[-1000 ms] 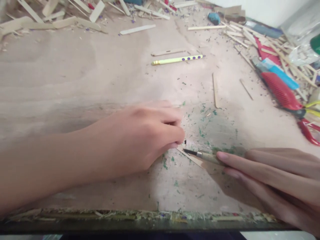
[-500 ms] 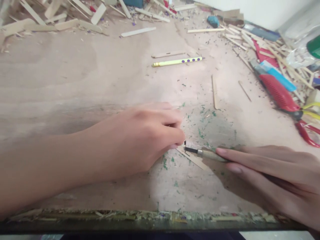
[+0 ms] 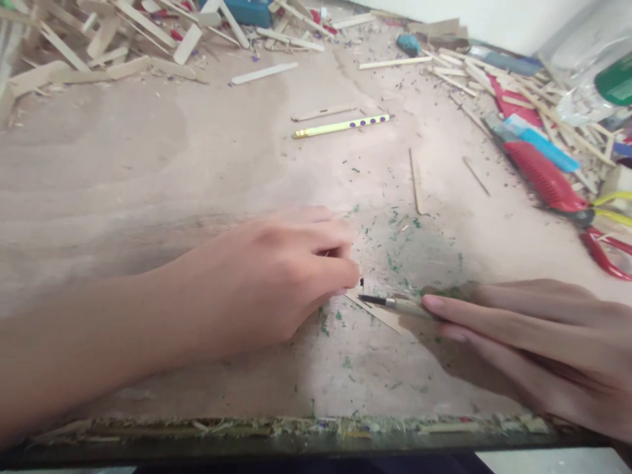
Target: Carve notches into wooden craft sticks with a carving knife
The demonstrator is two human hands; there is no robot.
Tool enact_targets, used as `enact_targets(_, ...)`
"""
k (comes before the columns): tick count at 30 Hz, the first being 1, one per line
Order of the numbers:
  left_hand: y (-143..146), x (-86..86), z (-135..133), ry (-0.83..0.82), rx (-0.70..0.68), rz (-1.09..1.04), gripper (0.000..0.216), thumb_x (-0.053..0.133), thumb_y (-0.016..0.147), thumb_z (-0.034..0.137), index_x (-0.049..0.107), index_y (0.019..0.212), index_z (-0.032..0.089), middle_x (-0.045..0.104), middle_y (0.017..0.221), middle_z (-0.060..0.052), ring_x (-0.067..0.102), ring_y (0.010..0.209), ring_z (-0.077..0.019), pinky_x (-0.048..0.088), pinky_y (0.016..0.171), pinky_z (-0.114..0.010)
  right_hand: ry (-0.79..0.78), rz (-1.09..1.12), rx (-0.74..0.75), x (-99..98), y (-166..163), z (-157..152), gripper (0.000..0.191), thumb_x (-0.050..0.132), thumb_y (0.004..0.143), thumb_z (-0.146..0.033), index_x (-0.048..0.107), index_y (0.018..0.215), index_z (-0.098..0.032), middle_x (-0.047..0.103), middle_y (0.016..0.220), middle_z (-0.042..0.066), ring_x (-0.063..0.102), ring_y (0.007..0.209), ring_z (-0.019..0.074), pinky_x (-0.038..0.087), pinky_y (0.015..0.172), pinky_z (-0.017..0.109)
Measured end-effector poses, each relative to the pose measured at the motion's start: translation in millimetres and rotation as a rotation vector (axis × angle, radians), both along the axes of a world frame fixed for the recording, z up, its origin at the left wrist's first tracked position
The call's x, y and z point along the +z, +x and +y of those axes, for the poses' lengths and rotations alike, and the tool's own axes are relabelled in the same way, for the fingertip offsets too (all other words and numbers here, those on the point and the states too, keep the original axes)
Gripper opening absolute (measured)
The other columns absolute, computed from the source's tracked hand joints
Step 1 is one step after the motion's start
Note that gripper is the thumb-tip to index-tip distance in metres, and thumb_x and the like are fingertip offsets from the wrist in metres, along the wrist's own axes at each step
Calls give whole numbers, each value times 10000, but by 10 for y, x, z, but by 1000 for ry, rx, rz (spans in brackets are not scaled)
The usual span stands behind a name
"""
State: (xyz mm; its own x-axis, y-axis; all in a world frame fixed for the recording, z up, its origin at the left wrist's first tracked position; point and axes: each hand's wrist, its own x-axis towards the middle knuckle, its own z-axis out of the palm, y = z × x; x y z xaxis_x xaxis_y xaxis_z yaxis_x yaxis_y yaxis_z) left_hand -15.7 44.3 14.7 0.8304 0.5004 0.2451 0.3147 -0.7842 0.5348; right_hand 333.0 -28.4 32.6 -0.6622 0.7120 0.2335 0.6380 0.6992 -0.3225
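My left hand (image 3: 296,276) lies on the table with its fingers curled, pinning a thin flat wooden strip (image 3: 380,316). One end of the strip sticks out to the lower right; the rest is hidden beneath the fingers. In my right hand (image 3: 528,336) is a carving knife (image 3: 407,307) with a slim wooden handle and a short dark metal blade. Its blade rests at the strip, close to my left fingertips. A small dark bit (image 3: 362,282) stands just above the blade.
Green shavings (image 3: 392,260) are scattered around the hands. Further back lie a yellow pencil (image 3: 340,126) and a loose wooden stick (image 3: 416,181). Red-handled cutters (image 3: 548,178), a clear bottle (image 3: 592,92) and heaped sticks occupy the right; more wood scraps (image 3: 128,39) line the back left.
The whole view has shifted slightly left. The knife's blade tip sits a little lower relative to the dark bit, and both hands keep their grips.
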Motion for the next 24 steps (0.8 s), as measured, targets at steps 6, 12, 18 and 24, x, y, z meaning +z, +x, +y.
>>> enact_targets(6, -3, 22, 11, 14, -12, -25, 381, 582, 1145, -8, 838, 924, 169, 761, 977, -47, 656, 900, -199, 494, 823, -338, 89, -21, -14, 16, -56, -87, 348, 715, 1225, -240, 798, 1552, -327, 853, 874, 9, 785, 650, 174, 554, 569, 323)
enact_targets(12, 5, -81, 7, 57, 3, -81, 386, 563, 1138, 8, 838, 951, 205, 774, 966, -31, 652, 884, -207, 507, 796, -356, 18, -99, -119, 82, -87, -125, 480, 907, 1089, -594, 909, 1459, -288, 854, 920, 87, 847, 806, 252, 699, 662, 316)
enact_targets(18, 8, -67, -1, 34, -10, -61, 426, 510, 1143, -5, 797, 890, 184, 759, 962, -38, 646, 876, -194, 494, 794, -352, -25, -53, -152, 127, -140, -61, 402, 906, 1102, -561, 948, 1402, -297, 879, 945, 94, 868, 819, 262, 732, 675, 320)
enact_targets(24, -4, -149, -5, 64, 3, -115, 375, 552, 1135, 5, 827, 957, 187, 742, 975, -33, 625, 906, -206, 469, 812, -366, -87, -24, -45, 232, -73, 63, 268, 703, 1241, -283, 941, 1366, -287, 943, 1030, 66, 887, 750, 198, 717, 627, 254)
